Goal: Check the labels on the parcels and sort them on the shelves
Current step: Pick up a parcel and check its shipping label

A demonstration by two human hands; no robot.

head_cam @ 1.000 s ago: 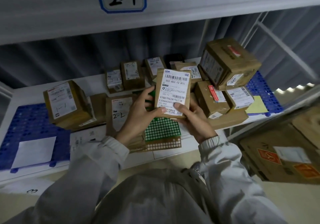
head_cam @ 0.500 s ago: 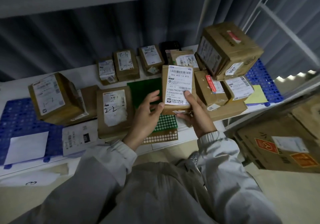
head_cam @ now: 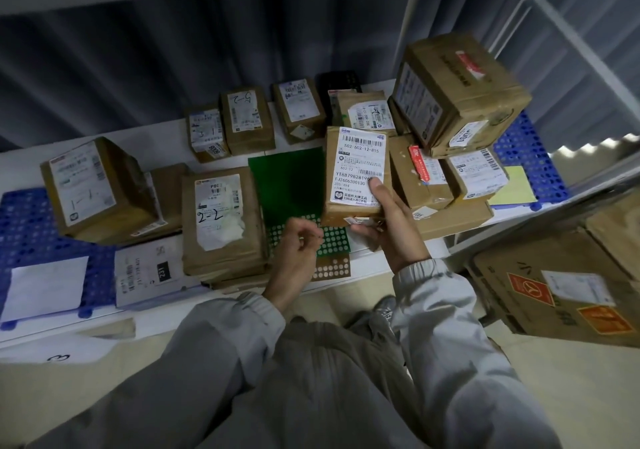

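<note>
My right hand grips a small brown parcel upright above the white shelf, thumb on its white barcode label. My left hand hovers just left of it with loosely curled fingers, holding nothing. A flat parcel marked "2-2" lies to the left. Further left stands a tilted box. Three small parcels stand along the back. A large box tops a stack of parcels on the right.
Blue perforated mats lie at both shelf ends. A green sheet and dotted sticker sheets sit mid-shelf. A white envelope lies front left. A big carton stands low right. A yellow sheet rests on the right.
My left hand has let go of the parcel and drawn back down and left, its fingers curling. The right hand alone holds the parcel. The view has tilted downward.
</note>
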